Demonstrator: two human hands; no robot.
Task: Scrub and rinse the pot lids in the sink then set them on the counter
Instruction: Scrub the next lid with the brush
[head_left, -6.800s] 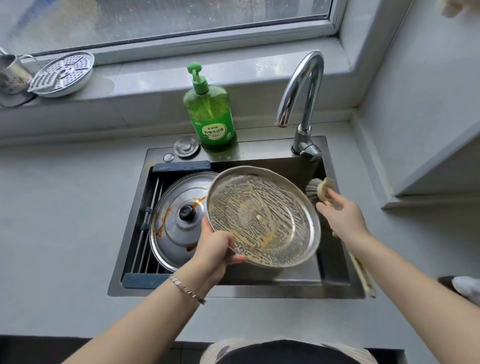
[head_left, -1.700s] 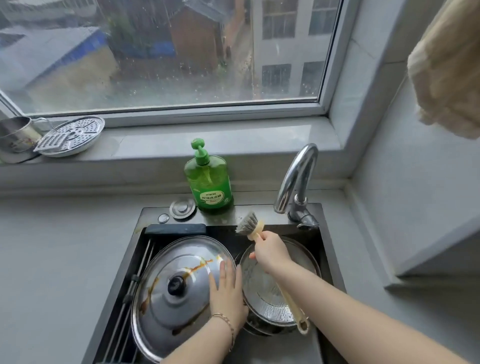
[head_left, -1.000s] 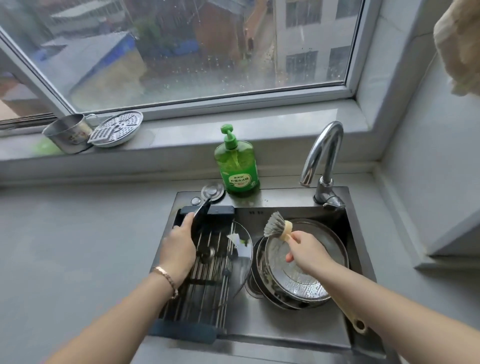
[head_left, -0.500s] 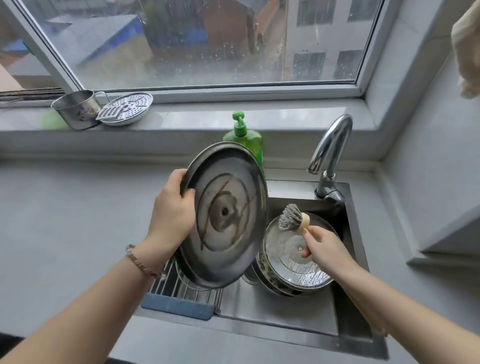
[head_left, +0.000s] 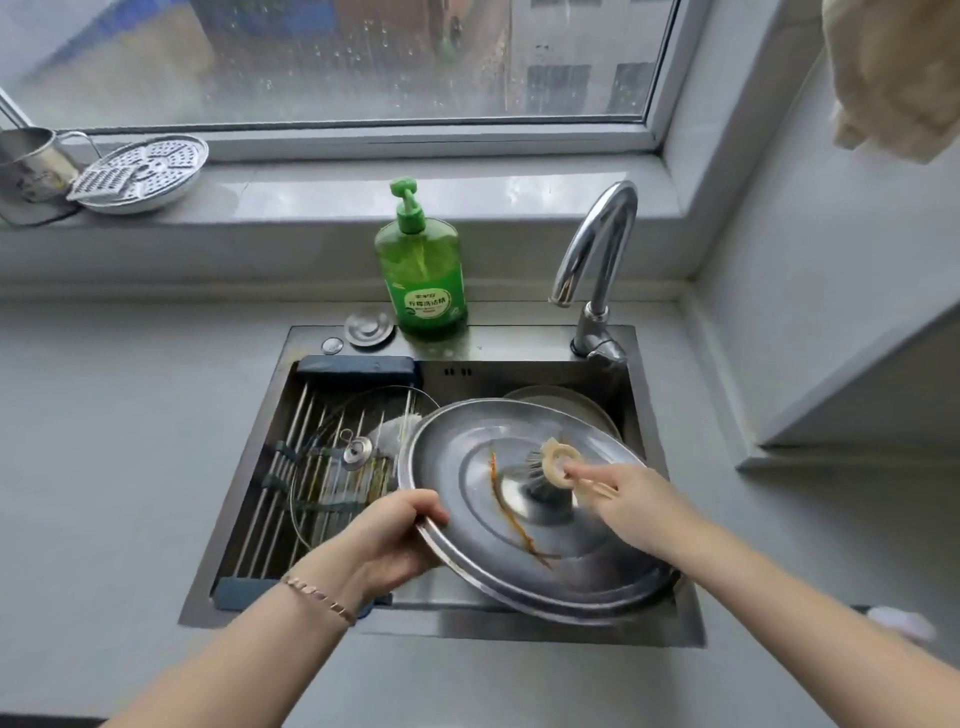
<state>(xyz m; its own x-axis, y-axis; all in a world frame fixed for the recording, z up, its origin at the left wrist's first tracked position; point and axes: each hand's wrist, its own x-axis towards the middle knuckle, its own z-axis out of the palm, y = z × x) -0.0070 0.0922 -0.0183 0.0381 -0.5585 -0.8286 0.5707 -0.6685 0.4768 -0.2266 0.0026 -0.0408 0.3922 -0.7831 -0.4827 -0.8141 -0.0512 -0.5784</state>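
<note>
Left grip (head_left: 395, 535) curls round the near-left rim of the steel lid (head_left: 483, 545), holding it knob side up and tilted above the sink (head_left: 675, 631), likely so suds and water run back into the basin and not onto the bench (head_left: 104, 441). Though blurred, the right grip (head_left: 631, 506) pinches the handle of the brush (head_left: 556, 462) and sets its bristles beside the knob (head_left: 545, 501), close to the brown streak (head_left: 511, 514) that runs down the dome: that is the dirt to work at. A glass lid (head_left: 332, 499) lies on the rack (head_left: 280, 467) at the sink's left, and a second lid (head_left: 561, 402) shows behind the held one, both in reach for their turn. No water shows at the faucet (head_left: 597, 249), so I judge this scrubbing, with rinsing yet to come.
</note>
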